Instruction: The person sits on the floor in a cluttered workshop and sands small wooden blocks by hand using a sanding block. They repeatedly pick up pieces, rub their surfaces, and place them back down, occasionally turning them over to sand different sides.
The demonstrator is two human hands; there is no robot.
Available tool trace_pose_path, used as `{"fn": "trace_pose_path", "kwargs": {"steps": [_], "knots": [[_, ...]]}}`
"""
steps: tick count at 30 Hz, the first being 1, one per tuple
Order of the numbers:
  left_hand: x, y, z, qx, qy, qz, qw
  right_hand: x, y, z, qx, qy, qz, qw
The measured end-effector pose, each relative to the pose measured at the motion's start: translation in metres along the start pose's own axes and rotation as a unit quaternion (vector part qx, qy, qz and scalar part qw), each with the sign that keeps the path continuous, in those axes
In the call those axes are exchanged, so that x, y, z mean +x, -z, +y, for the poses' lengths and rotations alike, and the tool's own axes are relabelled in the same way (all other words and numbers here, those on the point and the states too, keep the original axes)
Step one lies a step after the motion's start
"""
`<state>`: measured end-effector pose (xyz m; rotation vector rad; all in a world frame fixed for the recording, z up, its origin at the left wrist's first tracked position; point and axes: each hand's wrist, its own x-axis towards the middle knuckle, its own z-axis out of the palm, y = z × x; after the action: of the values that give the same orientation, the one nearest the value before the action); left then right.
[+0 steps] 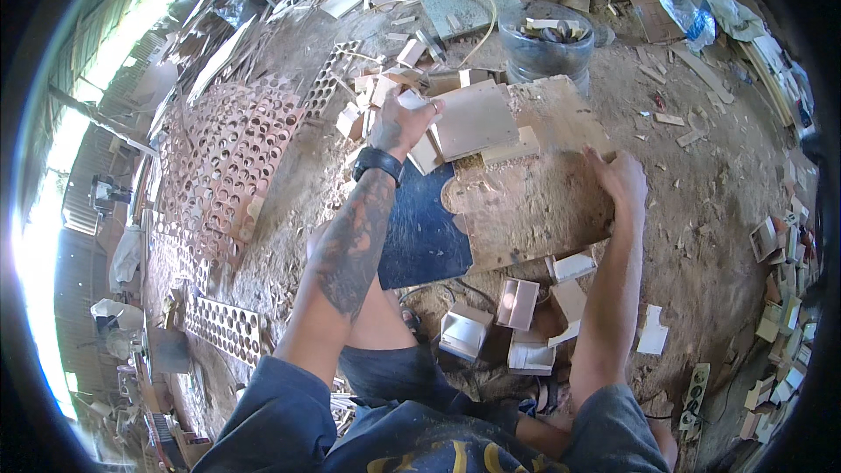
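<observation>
Left hand [403, 125]: tabletop's [539, 215] 10 o'clock, curled at pale wood piece [411, 99]; can't tell if gripped.
Right hand [620, 177]: 3 o'clock edge; grip unclear.
Handling: brace edge, avoid knocking panel [477, 120] at 12 o'clock.

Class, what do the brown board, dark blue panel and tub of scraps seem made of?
Brown board: probably plywood, unpainted; tan, dusty, worn surface.
Dark blue panel: perhaps painted wood or laminate; flat, scuffed, faintly glossy face.
Tub: likely glossy plastic; greyish, semi-translucent-looking wall.

Dusty brown floor [701, 236], wood scraps [703, 74] strewn about; corrugated wall [86, 267] at left, bright daylight through a long gap [33, 289]
</observation>
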<state>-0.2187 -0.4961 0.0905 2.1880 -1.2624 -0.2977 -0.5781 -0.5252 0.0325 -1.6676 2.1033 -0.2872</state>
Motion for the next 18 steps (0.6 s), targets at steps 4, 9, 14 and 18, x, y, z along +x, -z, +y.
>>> {"fn": "trace_pose_path", "kwargs": {"steps": [4,9,14,18], "knots": [[0.03,0.004,-0.002,0.06,0.005,-0.12,0.991,-0.01,0.009,-0.008,-0.007,-0.003,0.006,1.0],[0.051,-0.01,-0.003,0.09,0.022,-0.037,0.995,-0.015,0.012,-0.011,0.01,-0.002,0.01,1.0],[0.066,-0.019,-0.015,0.071,0.007,0.047,0.996,-0.014,0.008,-0.01,-0.003,0.004,0.004,1.0],[0.108,-0.032,-0.032,0.072,0.034,-0.013,0.997,-0.013,0.004,-0.007,0.0,0.006,0.026,1.0]]}}
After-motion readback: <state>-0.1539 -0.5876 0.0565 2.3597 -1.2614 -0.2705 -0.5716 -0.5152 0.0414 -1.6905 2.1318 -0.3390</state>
